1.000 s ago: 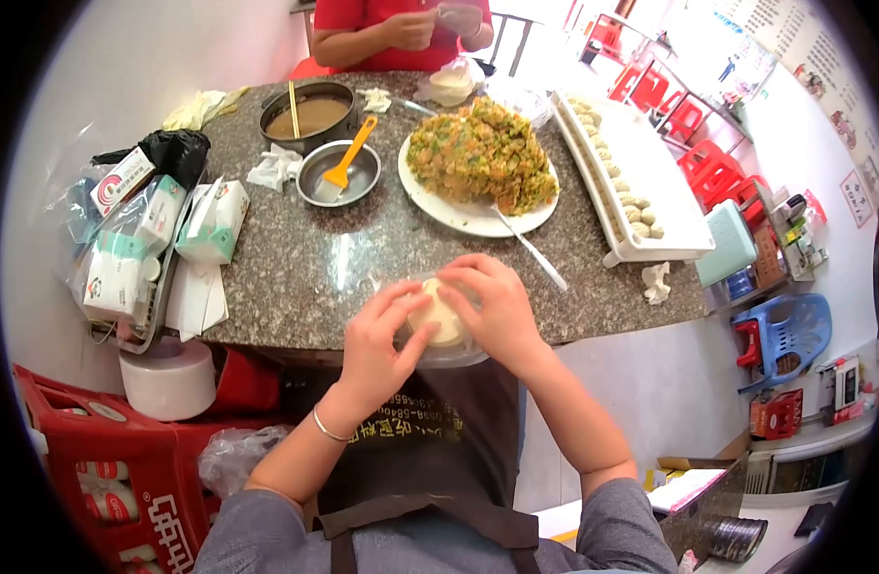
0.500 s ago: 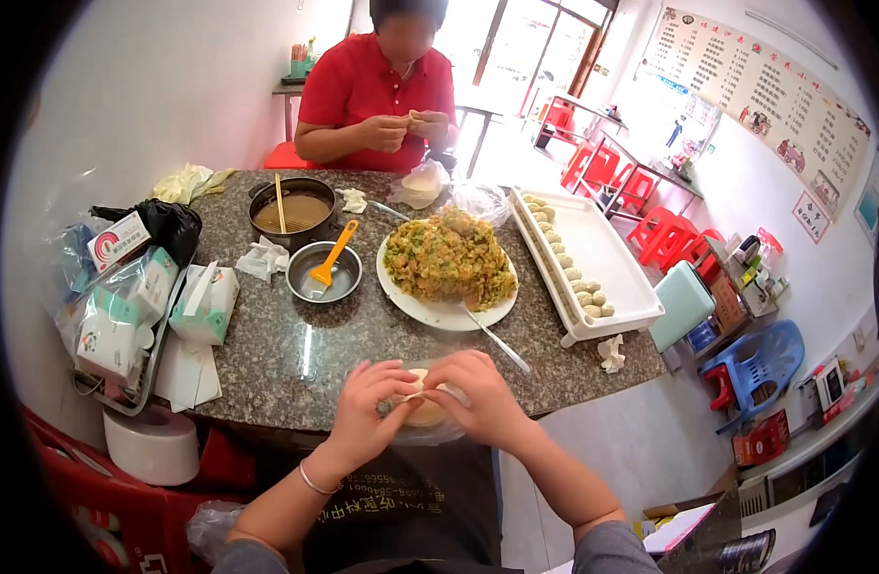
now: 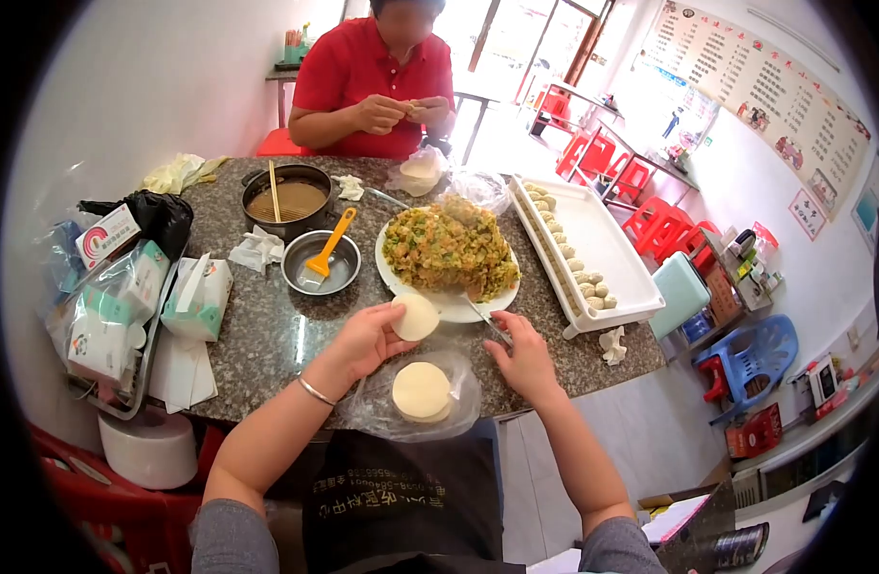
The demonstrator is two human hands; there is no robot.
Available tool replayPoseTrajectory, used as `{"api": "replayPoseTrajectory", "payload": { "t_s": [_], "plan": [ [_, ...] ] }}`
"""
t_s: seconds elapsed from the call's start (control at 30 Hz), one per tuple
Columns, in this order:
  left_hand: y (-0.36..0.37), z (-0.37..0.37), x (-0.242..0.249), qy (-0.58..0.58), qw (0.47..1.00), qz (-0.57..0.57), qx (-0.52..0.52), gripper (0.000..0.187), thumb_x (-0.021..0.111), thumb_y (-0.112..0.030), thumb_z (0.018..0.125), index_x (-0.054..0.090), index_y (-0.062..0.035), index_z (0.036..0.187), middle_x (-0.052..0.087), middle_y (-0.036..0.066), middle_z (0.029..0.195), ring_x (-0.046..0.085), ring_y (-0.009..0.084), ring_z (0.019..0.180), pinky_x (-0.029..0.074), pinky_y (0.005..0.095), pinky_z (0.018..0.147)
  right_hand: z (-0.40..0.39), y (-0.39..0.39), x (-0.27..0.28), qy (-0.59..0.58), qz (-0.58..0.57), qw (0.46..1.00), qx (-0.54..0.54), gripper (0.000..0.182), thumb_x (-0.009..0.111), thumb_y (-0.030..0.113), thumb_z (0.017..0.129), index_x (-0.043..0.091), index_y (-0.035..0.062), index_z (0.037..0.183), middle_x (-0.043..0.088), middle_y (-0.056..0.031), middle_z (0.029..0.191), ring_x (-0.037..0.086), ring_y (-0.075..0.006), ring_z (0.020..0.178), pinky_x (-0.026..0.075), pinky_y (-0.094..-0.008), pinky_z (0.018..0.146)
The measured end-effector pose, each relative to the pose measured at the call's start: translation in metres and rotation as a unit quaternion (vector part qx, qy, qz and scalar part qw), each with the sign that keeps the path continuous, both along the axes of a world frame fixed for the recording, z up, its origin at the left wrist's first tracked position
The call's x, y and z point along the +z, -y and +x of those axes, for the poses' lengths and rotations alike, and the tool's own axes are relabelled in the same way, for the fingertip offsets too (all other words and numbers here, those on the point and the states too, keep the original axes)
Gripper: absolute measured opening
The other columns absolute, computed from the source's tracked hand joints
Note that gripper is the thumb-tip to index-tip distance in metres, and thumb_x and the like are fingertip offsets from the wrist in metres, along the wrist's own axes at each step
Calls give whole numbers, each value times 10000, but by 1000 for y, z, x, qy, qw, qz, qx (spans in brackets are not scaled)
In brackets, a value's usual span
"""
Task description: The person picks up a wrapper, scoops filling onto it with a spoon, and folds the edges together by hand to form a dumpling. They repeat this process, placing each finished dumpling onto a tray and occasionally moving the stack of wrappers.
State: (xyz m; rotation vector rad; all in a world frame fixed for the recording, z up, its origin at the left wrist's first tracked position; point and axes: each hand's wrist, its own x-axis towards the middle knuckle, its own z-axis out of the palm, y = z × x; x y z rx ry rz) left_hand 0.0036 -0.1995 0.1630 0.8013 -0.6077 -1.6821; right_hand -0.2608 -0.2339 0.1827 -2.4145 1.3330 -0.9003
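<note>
My left hand [image 3: 363, 342] holds a round dumpling wrapper [image 3: 416, 317] by its edge, just in front of the filling plate. A stack of wrappers [image 3: 422, 390] lies below it on a clear plastic bag [image 3: 370, 409]. My right hand [image 3: 525, 359] has its fingers around the handle of a metal spoon [image 3: 487, 319], whose front end reaches the plate. Chopped green and orange filling [image 3: 449, 253] is heaped on the white plate [image 3: 458, 311].
A white tray [image 3: 616, 273] with a row of dumplings [image 3: 575, 265] stands at right. At left are a steel bowl [image 3: 296, 277] with an orange brush [image 3: 330, 249], a dark pot [image 3: 310, 226] with chopsticks, and tissue packs [image 3: 198, 298]. A person in red [image 3: 363, 86] sits opposite, pinching dough.
My hands have parted from above the wrapper stack. The left has lifted one wrapper toward the plate; the right has moved right and taken hold of the spoon handle.
</note>
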Motion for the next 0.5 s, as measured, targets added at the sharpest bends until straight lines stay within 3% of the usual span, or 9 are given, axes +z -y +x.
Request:
{"api": "replayPoseTrajectory", "payload": {
  "t_s": [0.13,0.17,0.27,0.3,0.37,0.47,0.5],
  "plan": [
    [-1,0,-10,-60,997,-3,-37,367,495,-165,980,509,64,1267,623,163,1226,638,267,1101,531,403,953,0,8,1,-12,-9,1000,24,277,641,82,867,650,25,1138,678,-183,956,658,-258,756,523,-350,717],
    [-1,1,-13,-78,996,3,-32,357,477,-146,975,511,76,1252,624,168,1220,641,266,1094,530,400,958,0,4,9,2,1,1000,12,200,595,79,873,680,23,1045,685,-201,926,658,-366,824,523,-422,763],
    [-6,2,-11,-80,997,17,-18,343,463,-119,964,516,87,1233,624,186,1202,646,280,1079,534,413,953,-6,-13,44,35,84,995,-36,247,606,54,879,680,25,1113,685,-129,803,645,-196,640,497,-311,598],
    [-6,2,-12,-85,996,23,-14,343,463,-119,964,516,87,1233,624,186,1202,646,280,1079,534,413,953,-8,-13,49,29,91,995,-33,247,606,54,879,680,25,1113,685,-129,803,645,-196,640,497,-311,598],
    [-5,-3,-11,-64,997,42,-12,359,475,-114,951,512,112,1227,621,198,1209,644,295,1087,526,423,967,-12,-12,56,125,134,982,-45,247,617,53,883,685,25,1119,614,-41,688,515,-71,561,405,-243,522],
    [-7,-4,-9,-77,996,51,-15,363,476,-104,948,503,126,1227,619,209,1203,645,290,1079,535,411,956,16,-1,58,173,80,981,-27,234,624,52,886,695,25,1107,542,11,646,418,-23,551,335,-209,503],
    [-7,-4,-9,-77,995,53,-17,363,476,-104,948,503,126,1227,619,209,1203,645,290,1079,535,411,956,22,6,56,149,64,987,-19,228,617,59,897,696,32,1108,609,-23,699,483,-60,560,382,-241,509]
  ]
}}
